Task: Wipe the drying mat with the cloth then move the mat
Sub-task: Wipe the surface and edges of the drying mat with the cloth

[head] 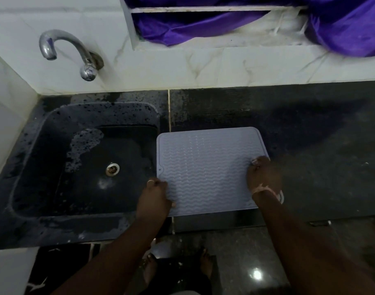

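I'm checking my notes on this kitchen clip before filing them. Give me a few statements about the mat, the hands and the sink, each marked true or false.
1. The drying mat lies flat on the dark counter, to the right of the sink. True.
2. Only one hand touches the mat. False: the left hand holds its left edge and the right hand its right edge.
3. A cloth lies spread over the mat. False: no wiping cloth shows on the mat; its ribbed surface is bare.
4. The tap is mounted on the wall above the sink. True.
5. The sink is filled with dishes. False: no dishes show, only the drain and some foam.
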Tool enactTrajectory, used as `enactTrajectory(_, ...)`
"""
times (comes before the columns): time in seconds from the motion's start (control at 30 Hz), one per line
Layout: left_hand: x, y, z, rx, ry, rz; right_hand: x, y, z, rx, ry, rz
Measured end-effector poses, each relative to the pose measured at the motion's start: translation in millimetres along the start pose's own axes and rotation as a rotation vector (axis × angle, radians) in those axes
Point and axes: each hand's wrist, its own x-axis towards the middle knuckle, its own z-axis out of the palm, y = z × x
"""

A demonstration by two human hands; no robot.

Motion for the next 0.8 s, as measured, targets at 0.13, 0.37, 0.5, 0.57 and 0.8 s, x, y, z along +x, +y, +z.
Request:
enactTrajectory(0.13,-1,1,-1,0.020,-0.004,0.005,-19,-32,10,0.097,-0.100,0.010)
enactTrajectory(0.37,0,-1,-1,0.050,-0.018,0.023,-76,-100,32,0.372,-0.233,-0.057)
enactTrajectory(0.5,0,-6,-2,0.011,-0.004,0.040,-102,-126,45,0.447,-0.253,-0.025)
enactTrajectory(0.57,1,-11,-2,0.002,-0.001,0.053,-111,-135,50,0.489,-0.260,-0.015)
enactTrajectory(0.8,-2,-21,-6,-0.092,0.056,0.091,-131,-173,69,0.613,-0.445,0.035)
